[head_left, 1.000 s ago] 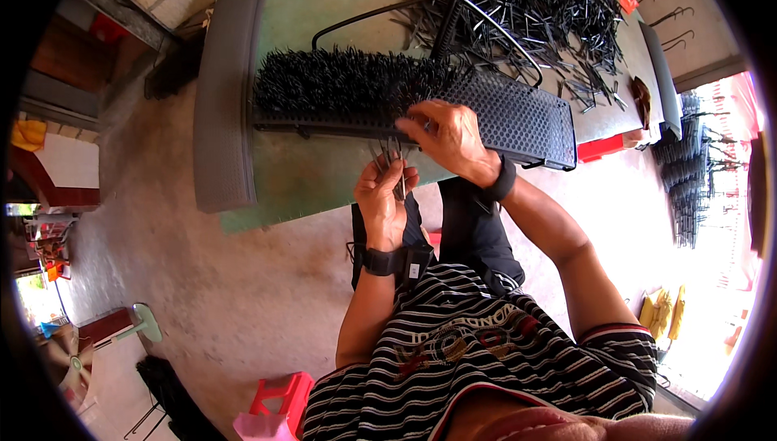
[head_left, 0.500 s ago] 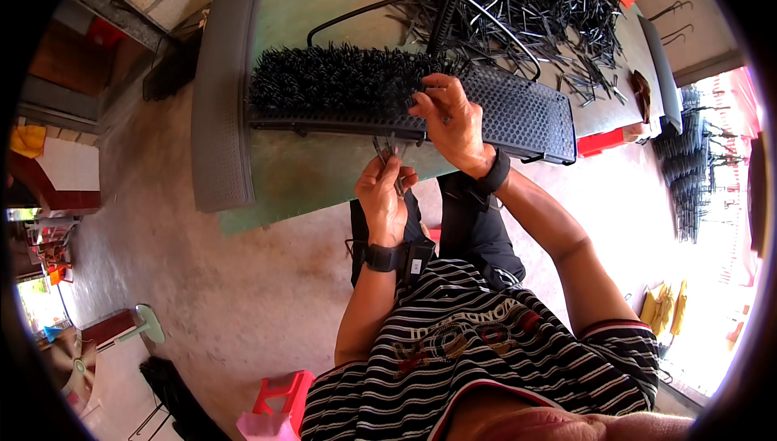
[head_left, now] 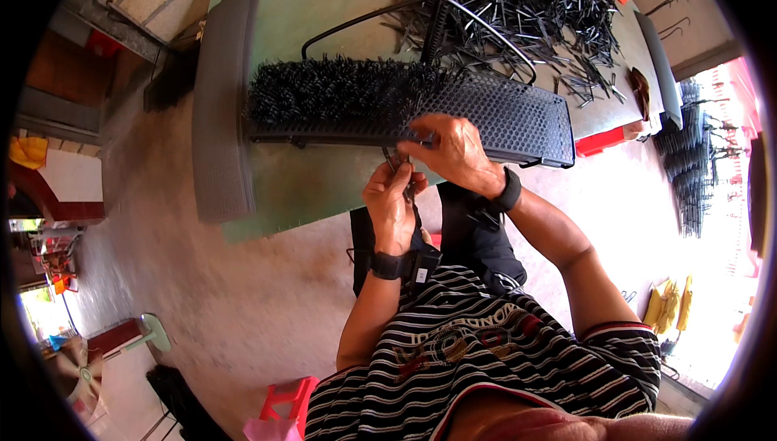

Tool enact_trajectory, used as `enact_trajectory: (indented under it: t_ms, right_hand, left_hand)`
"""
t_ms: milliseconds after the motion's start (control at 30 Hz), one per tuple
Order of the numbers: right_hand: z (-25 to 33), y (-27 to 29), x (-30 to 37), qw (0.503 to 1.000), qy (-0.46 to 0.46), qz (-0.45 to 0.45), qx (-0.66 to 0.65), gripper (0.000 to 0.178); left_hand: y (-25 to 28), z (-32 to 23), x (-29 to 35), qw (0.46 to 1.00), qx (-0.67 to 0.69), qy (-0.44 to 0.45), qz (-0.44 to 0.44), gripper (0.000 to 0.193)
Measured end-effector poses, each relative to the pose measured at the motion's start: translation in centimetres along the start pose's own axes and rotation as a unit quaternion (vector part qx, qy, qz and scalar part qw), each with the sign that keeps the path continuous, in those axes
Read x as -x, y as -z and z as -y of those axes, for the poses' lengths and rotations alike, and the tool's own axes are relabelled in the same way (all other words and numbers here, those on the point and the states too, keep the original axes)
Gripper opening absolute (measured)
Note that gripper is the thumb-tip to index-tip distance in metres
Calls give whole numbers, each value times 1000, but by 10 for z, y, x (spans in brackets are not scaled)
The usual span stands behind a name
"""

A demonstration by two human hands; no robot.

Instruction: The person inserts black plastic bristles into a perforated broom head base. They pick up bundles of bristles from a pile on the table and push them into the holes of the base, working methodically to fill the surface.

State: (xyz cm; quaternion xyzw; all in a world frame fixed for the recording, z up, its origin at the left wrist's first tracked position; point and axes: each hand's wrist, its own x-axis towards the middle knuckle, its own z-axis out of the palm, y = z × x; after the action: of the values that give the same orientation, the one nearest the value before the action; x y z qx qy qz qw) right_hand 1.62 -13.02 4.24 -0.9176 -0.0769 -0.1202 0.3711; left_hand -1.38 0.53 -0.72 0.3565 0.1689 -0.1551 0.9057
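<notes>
A long black panel [head_left: 518, 121] full of small holes lies across the table. Dense black strips [head_left: 324, 93] stand up like bristles over its left and middle part; its right end shows bare holes. Just below the panel's near edge, my left hand [head_left: 391, 210] is closed around a few thin dark strips [head_left: 389, 154], which poke out past the fingertips. My right hand [head_left: 461, 154] is over the near edge, thumb and forefinger apart, its thumb beside the strips' upper ends. I make out nothing between its fingers.
Behind the panel a large heap of loose black strips [head_left: 518, 12] covers the green table [head_left: 299, 186]. A black metal frame [head_left: 356, 22] rises at the panel's far side. A grey perforated piece [head_left: 225, 109] hangs over the table's left end. A red stool [head_left: 290, 400] stands on the floor.
My right hand has come down from the bristled part of the panel to the strips in my left hand, its fingers parting. My left hand stays nearly where it was.
</notes>
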Motion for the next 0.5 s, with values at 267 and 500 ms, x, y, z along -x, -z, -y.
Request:
enact_trajectory:
  t_ms: [267,500]
  right_hand:
    - [-8,33,-13,951,-129,-164,-230,13]
    - [-28,28,-30,964,13,-235,-121,8]
  left_hand:
    - [-25,10,-3,995,-102,-6,12,18]
    - [-20,7,-6,991,-131,-22,19,22]
